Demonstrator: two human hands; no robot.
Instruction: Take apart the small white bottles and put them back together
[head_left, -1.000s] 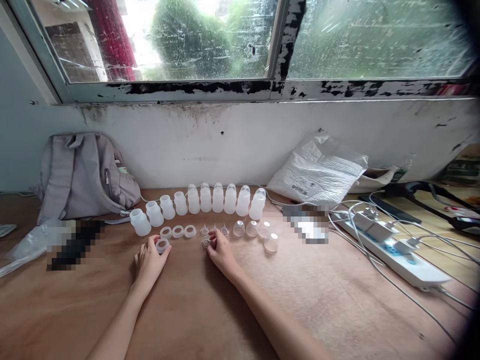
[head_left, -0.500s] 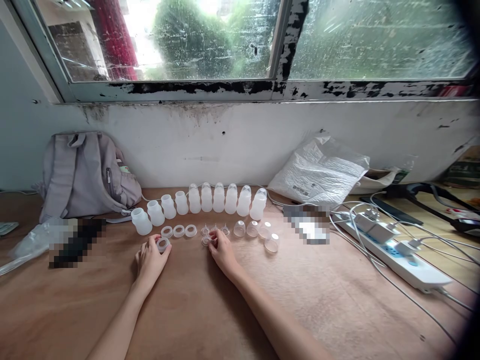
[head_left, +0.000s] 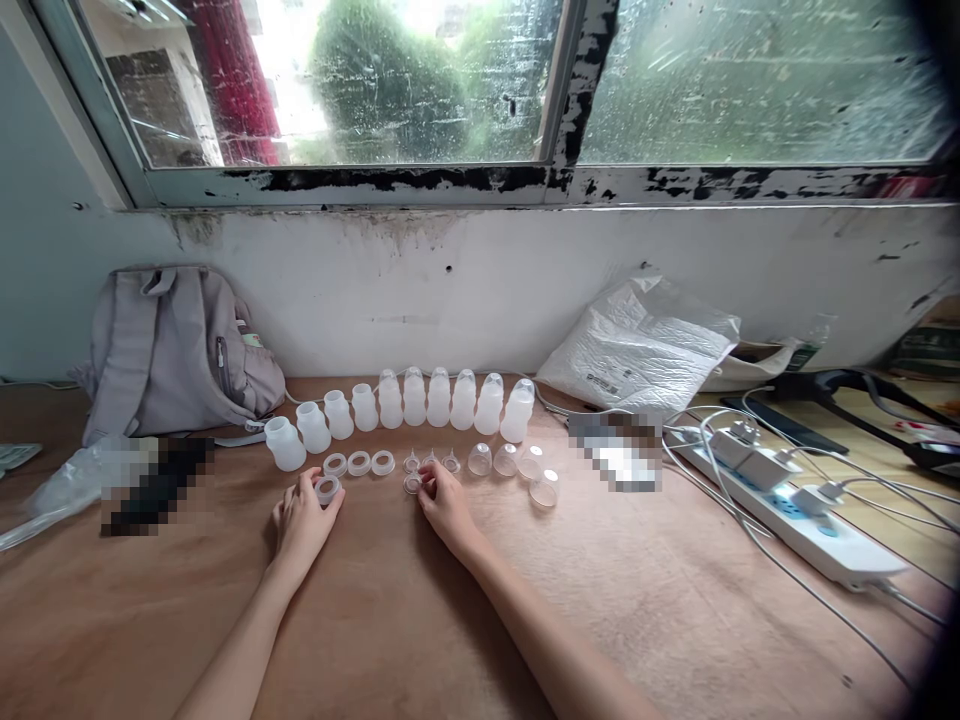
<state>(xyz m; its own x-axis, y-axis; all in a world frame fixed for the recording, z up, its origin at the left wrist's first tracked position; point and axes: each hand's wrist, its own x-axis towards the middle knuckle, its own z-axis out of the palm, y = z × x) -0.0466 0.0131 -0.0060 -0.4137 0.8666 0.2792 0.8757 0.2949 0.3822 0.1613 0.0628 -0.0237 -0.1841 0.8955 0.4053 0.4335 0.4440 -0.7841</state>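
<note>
My left hand (head_left: 303, 520) rests on the wooden table (head_left: 420, 620) with its thumb and fingers closed on a white screw ring (head_left: 326, 489). My right hand (head_left: 444, 503) lies further right, fingertips pinching a small clear nipple (head_left: 413, 483). Just beyond the hands lie three more white rings (head_left: 359, 463), a few clear nipples (head_left: 431, 461) and several clear dome caps (head_left: 517, 465). Behind them stands a curved row of small translucent bottles (head_left: 414, 400), the right ones capped, the left ones without caps.
A grey backpack (head_left: 176, 345) leans on the wall at left, with a plastic bag (head_left: 67, 485) in front of it. A white plastic bag (head_left: 641, 345) lies at right. A power strip (head_left: 787, 500) with plugs and cables occupies the right side.
</note>
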